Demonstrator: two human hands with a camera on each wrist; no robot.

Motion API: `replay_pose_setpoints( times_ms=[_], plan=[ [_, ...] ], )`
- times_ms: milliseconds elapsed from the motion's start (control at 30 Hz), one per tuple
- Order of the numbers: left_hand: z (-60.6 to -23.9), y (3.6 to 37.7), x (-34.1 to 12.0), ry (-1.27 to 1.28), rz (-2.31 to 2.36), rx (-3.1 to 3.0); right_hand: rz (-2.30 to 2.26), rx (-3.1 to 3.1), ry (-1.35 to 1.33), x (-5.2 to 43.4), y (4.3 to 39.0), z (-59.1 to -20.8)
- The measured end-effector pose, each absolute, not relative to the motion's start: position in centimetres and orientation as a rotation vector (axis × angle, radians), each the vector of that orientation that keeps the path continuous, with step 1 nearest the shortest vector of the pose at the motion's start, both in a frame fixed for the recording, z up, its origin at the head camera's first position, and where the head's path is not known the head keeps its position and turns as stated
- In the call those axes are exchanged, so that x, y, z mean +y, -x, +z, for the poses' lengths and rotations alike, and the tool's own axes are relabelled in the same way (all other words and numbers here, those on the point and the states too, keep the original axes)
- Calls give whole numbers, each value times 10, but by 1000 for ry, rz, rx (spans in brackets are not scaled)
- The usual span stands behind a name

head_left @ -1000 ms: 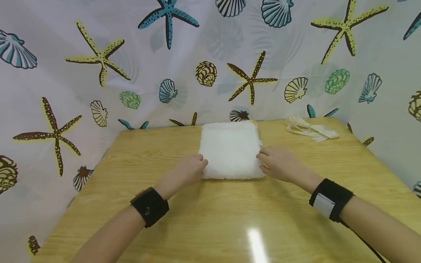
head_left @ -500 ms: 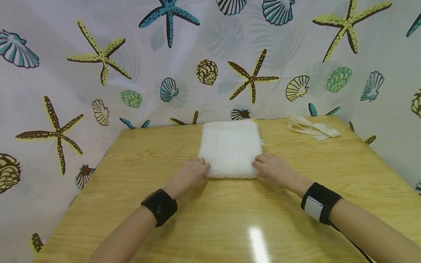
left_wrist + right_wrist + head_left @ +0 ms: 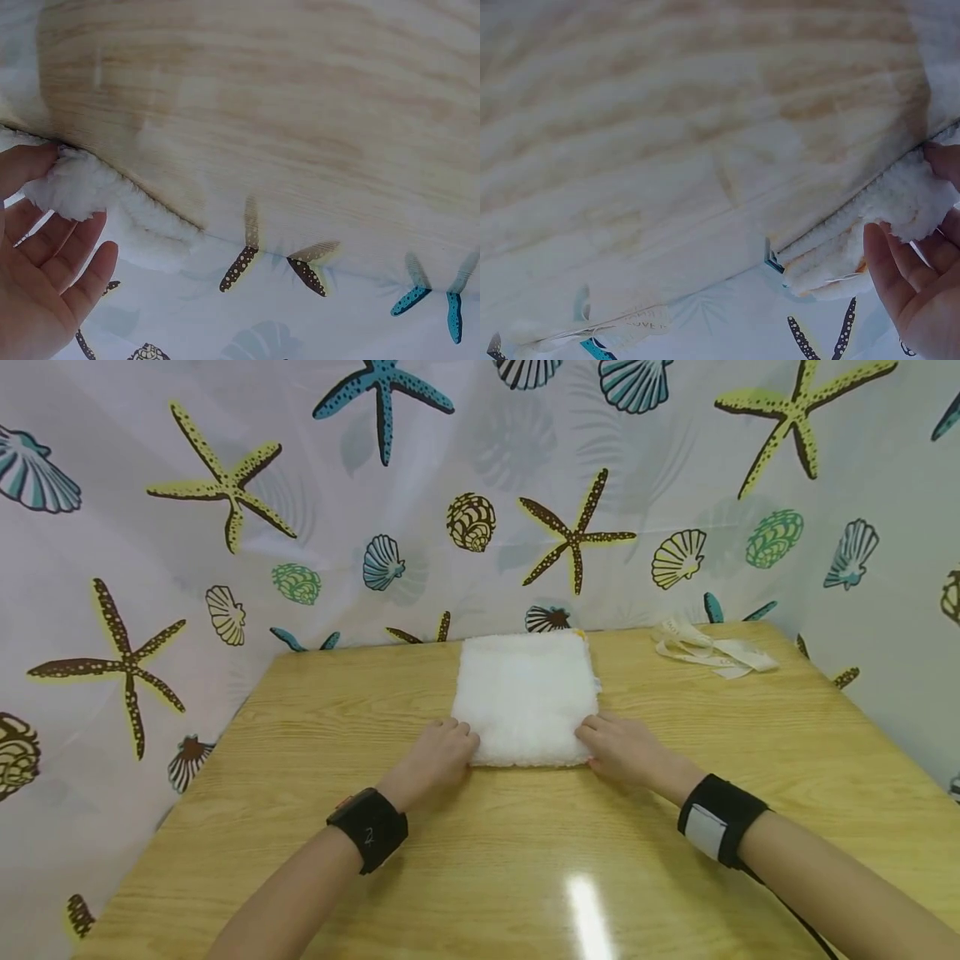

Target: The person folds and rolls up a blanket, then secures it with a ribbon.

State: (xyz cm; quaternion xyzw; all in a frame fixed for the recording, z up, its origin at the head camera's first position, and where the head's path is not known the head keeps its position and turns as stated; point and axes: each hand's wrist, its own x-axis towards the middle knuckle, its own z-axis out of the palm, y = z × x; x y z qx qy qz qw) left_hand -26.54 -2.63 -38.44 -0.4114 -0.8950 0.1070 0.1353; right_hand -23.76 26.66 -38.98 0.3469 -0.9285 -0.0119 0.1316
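We had a folded white towel lying flat on the wooden worktop, towards the worktop's far edge and just in front of the starfish-and-shell curtain that hung behind it. The towel sat square to us, which let both hands reach its near corners at once.

Our left hand was at the towel's near left corner. In the left wrist view the thumb and fingers closed on a tuft of the fluffy edge, so we judged it a pinch at the corner rather than a flat press. Our right hand took the near right corner the same way; in the right wrist view the fingers curled round the thick pile with the thumb at the edge above. Holding the two near corners together seemed to us the way to keep the layers aligned and the near edge straight.

A bit of yellow showed at the towel's far right corner; we could not tell what it was. To the right of the towel, well apart from it and near the curtain, lay a loose cream ribbon, out of the hands' way.
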Motion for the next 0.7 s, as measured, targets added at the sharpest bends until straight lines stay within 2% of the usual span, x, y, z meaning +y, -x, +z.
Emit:
replay_pose_setpoints(
  times_ms=[700],
  plan=[
    [-385, 264, -31, 1150, 305, -2606, 47, -2691, -959, 270, 234, -387]
  ],
)
